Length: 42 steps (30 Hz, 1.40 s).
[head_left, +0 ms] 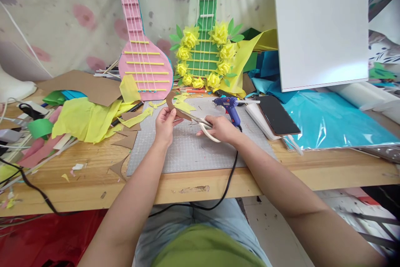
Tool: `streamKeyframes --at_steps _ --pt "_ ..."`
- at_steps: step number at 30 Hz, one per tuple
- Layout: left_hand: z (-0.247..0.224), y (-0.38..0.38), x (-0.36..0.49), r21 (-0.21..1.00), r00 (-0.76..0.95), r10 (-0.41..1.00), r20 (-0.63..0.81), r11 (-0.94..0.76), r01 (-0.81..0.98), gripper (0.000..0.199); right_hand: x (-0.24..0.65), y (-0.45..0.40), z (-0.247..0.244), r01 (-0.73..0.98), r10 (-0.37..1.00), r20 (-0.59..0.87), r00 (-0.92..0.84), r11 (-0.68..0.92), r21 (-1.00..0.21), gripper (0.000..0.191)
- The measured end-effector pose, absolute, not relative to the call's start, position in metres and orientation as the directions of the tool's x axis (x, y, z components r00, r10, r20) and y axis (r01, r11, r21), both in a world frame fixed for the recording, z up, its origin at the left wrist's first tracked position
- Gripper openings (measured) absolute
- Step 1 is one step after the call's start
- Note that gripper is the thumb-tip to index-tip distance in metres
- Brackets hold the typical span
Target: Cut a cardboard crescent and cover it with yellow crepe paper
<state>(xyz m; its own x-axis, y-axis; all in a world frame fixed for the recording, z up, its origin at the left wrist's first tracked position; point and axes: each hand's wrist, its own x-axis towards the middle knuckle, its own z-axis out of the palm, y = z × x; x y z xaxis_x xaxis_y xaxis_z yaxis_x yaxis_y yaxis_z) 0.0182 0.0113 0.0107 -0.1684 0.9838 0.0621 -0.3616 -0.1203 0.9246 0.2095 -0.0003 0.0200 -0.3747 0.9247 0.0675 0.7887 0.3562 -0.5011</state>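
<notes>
My left hand point(165, 125) pinches a curved strip of brown cardboard point(170, 99) above the grey cutting mat point(187, 156). My right hand point(220, 128) is closed on scissors with white handles point(210, 133); their blades point left and meet the cardboard's lower end. How far apart the blades are is hard to tell. Just behind my right hand, a blue glue gun point(230, 108) lies on the mat. Behind the mat stand a pink paper instrument point(146, 61) with strings and a green one point(203, 56) ringed with yellow paper flowers.
Yellow paper point(84, 119) and cardboard offcuts point(126, 140) lie to the left. A black cable point(229, 181) hangs over the front edge. On the right are a black phone point(278, 115), blue wrapped sheets point(337, 123) and an upright white board point(321, 29).
</notes>
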Motion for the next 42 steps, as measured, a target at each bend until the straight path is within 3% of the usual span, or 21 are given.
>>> streamKeyframes --at_steps 28,42 --pt "0.0089 0.0118 0.0177 0.928 -0.243 0.967 0.079 -0.160 -0.336 0.032 0.2177 0.0033 0.0194 0.767 0.904 0.072 -0.421 0.397 -0.504 0.044" --pt "0.0099 0.0092 0.0199 0.903 -0.193 0.981 0.031 -0.110 -0.416 0.030 0.2193 0.0042 0.0226 0.747 0.898 0.028 -0.439 0.382 -0.545 0.043"
